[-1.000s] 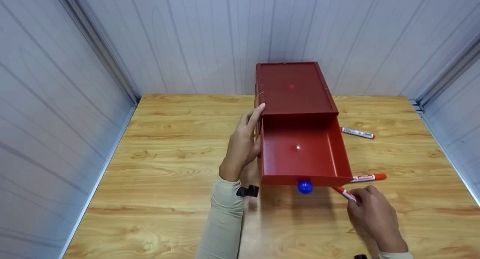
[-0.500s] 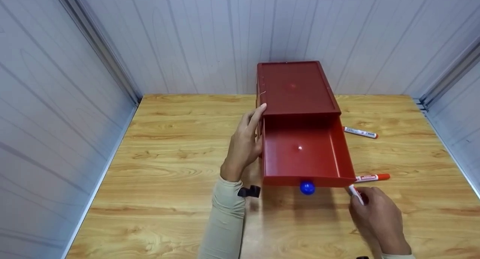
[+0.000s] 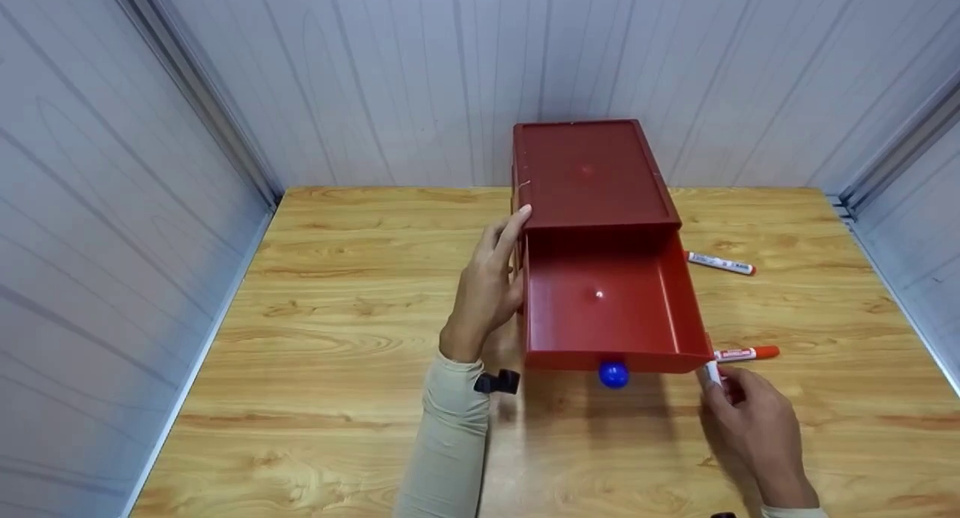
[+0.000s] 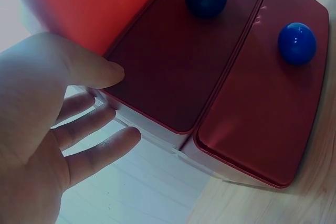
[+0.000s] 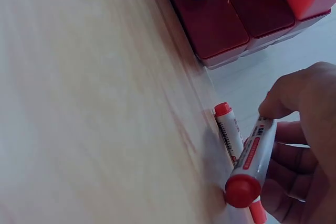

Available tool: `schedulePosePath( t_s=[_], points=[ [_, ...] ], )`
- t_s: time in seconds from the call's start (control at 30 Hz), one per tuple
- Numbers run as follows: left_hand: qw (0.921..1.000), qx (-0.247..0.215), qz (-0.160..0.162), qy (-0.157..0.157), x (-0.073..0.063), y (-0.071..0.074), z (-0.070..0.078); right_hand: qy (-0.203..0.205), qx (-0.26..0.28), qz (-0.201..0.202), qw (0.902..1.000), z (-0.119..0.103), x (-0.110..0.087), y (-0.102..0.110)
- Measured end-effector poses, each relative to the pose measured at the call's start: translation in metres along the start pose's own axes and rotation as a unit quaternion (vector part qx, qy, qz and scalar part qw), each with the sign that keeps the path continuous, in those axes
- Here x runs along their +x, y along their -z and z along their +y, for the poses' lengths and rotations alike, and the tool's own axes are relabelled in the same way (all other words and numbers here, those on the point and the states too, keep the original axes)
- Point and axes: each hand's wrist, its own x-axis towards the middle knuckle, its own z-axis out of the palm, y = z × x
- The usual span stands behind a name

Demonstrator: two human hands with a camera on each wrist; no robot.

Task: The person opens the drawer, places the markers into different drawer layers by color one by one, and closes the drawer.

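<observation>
Downward head view, wrist views — shared drawers (image 4: 257, 98)

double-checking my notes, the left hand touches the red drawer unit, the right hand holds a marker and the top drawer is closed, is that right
Not quite: the top drawer is pulled out, not closed, as the head view shows. The rest stands: the left hand touches the red drawer unit and the right hand holds a marker.

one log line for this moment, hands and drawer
left hand: touching left side of cabinet | right hand: holding marker | top drawer: open | two other markers: on table
</observation>
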Motion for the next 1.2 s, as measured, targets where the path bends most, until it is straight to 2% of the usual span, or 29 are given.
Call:
schedulePosePath(
  t_s=[0.17,0.37,0.67,0.77,0.87,1.03,1.17,1.2],
  points=[
    [1.0,-0.001,0.003,-0.001,-0.0006,0.0,0.0002,-0.031,0.021,-0.019,0.9991,-0.001,0.0005,-0.0012],
    [1.0,0.001,-0.002,0.002,0.0008,-0.0013,0.0014,-0.068,0.057,-0.005,0.996,-0.0007,-0.0017,-0.0026],
    [0.9997,0.008,-0.018,0.017,0.0007,-0.0012,0.0032,-0.145,0.117,-0.016,0.9824,-0.0021,-0.0021,-0.0044],
    [0.9997,0.01,-0.014,0.015,0.0003,-0.0016,0.0022,-0.17,0.172,-0.025,0.97,-0.0021,0.0003,-0.0028],
    [0.9998,0.011,-0.01,0.014,-0.0001,-0.0017,0.0013,-0.191,0.242,-0.036,0.9505,-0.0016,0.002,-0.0009],
    [0.9997,0.011,-0.008,0.019,-0.0012,-0.0001,0.0012,-0.209,0.339,-0.042,0.9161,-0.0017,0.0028,-0.001],
    [0.9997,0.009,-0.009,0.02,-0.0012,0.0004,0.0017,-0.214,0.395,-0.042,0.8926,-0.0029,0.0032,0.0005],
    [0.9997,0.007,-0.009,0.02,-0.0012,0.0004,0.0018,-0.212,0.403,-0.041,0.8895,-0.0035,0.0034,0.0015]
  ],
)
